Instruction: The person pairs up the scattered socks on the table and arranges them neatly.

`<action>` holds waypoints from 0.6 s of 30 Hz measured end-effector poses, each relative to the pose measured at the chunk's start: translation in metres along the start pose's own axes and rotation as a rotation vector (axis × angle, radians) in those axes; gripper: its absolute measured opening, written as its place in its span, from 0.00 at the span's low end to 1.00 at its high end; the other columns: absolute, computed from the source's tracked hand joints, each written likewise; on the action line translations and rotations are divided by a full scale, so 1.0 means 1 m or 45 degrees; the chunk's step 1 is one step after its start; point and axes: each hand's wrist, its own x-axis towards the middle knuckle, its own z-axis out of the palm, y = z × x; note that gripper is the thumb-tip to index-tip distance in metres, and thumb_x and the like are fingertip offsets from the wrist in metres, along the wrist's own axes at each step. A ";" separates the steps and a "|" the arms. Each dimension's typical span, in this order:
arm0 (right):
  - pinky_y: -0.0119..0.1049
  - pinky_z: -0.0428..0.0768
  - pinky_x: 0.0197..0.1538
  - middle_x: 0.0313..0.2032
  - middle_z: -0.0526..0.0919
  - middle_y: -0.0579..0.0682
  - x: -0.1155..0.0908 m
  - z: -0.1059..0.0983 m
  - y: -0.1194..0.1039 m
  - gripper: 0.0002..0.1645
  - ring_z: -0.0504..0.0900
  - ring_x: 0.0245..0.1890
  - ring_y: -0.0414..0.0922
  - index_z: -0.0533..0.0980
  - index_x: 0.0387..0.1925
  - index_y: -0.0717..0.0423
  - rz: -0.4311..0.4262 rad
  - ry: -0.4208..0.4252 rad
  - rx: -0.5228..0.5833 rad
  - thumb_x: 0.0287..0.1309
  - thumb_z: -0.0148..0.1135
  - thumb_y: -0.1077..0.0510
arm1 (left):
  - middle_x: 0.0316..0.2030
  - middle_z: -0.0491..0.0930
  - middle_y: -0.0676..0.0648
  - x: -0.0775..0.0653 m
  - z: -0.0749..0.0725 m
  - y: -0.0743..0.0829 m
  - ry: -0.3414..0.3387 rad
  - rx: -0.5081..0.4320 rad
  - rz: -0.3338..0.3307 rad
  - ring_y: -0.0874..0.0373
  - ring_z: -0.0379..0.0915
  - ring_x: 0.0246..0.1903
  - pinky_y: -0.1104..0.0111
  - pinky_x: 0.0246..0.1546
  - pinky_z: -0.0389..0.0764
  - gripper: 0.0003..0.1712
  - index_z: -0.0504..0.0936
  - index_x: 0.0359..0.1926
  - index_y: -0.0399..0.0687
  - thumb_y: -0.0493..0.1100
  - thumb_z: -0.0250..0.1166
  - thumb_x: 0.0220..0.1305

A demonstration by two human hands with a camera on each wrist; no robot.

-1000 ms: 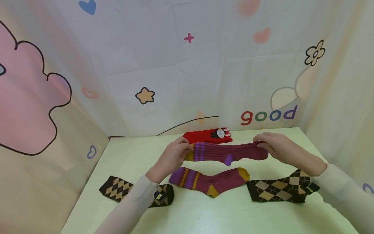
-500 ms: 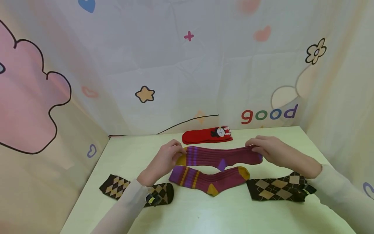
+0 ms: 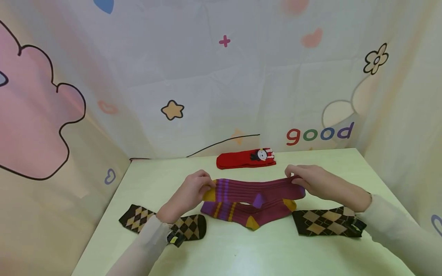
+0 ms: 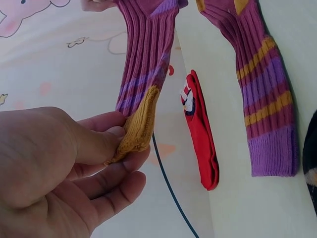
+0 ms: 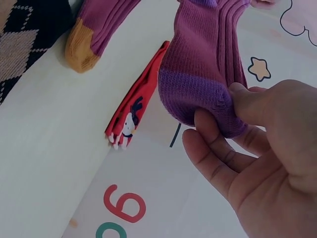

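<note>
Left hand (image 3: 197, 188) and right hand (image 3: 310, 180) pinch the raised sock (image 3: 241, 190) crosswise by its ends (lower sock (image 3: 243, 216) on the near side).

A red sock (image 3: 236, 160) and two argyle socks (image 3: 317, 223) lie on a pale green table (image 3: 248, 253) before a printed curtain (image 3: 200, 69).

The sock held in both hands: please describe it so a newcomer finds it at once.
Over the pale table, find the left hand and the right hand. The ribbed maroon sock is held between them. Its cuff is mustard, heel and toe purple; the similar sock on the table reverses these colours.
</note>
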 end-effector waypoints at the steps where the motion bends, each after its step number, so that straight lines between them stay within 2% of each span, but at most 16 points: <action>1: 0.29 0.81 0.34 0.34 0.83 0.41 0.001 0.001 -0.001 0.12 0.79 0.31 0.37 0.73 0.45 0.49 0.002 -0.007 0.005 0.69 0.62 0.68 | 0.42 0.81 0.46 -0.001 0.000 0.000 -0.006 -0.006 -0.002 0.53 0.81 0.42 0.69 0.43 0.85 0.08 0.89 0.39 0.41 0.26 0.68 0.65; 11: 0.29 0.81 0.35 0.35 0.84 0.41 0.007 0.009 -0.006 0.12 0.79 0.32 0.37 0.74 0.43 0.50 -0.008 -0.108 0.044 0.67 0.63 0.69 | 0.41 0.82 0.47 -0.010 0.004 -0.011 -0.068 -0.018 -0.013 0.53 0.81 0.42 0.69 0.43 0.85 0.10 0.90 0.38 0.41 0.25 0.68 0.63; 18: 0.30 0.77 0.31 0.32 0.81 0.42 0.014 0.017 -0.007 0.13 0.75 0.29 0.37 0.74 0.43 0.50 -0.016 -0.151 0.034 0.66 0.64 0.69 | 0.41 0.82 0.48 -0.017 0.009 -0.017 -0.109 -0.019 -0.078 0.54 0.80 0.42 0.68 0.44 0.85 0.10 0.90 0.38 0.42 0.25 0.68 0.64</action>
